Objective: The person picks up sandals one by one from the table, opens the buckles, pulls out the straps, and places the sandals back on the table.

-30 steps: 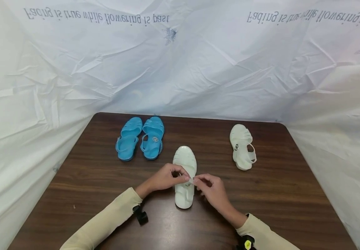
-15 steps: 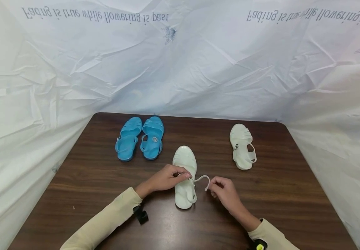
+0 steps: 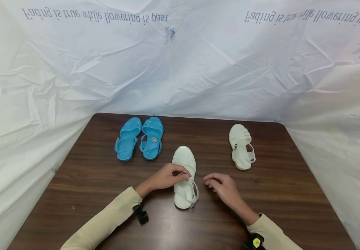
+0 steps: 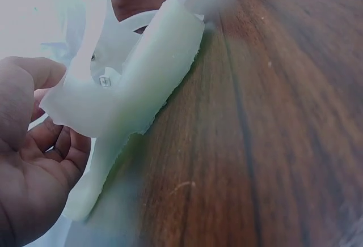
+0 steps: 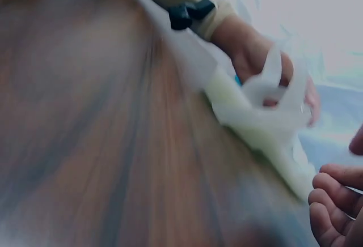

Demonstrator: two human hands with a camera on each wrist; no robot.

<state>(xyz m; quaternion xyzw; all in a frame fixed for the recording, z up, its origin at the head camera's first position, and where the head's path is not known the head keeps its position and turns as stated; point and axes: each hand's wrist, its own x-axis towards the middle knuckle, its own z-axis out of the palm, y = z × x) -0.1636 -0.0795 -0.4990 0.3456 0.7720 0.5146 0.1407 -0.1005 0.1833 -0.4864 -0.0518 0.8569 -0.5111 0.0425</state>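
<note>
A white sandal (image 3: 183,159) lies on the table, toe pointing away from me. My left hand (image 3: 165,177) reaches over it from the left and pinches its upper between thumb and fingers, near the ankle strap; the thumb lies against the sandal's side in the left wrist view. Down the sandal's right side curves the thin ankle strap (image 3: 197,194). A small metal buckle (image 4: 105,81) shows on the sandal in the left wrist view. My right hand (image 3: 225,189) hovers just right of the sandal, fingers loosely bent and holding nothing.
A second white sandal (image 3: 239,132) lies at the back right of the dark wooden table (image 3: 276,194). Two blue sandals (image 3: 131,127) lie side by side at the back left. White printed sheeting (image 3: 180,69) hangs behind the table and along both sides.
My right hand was pinching the strap by the buckle, then let go and moved right. The strap sprang out sideways and now curves down beside the sandal. My left hand has stayed put.
</note>
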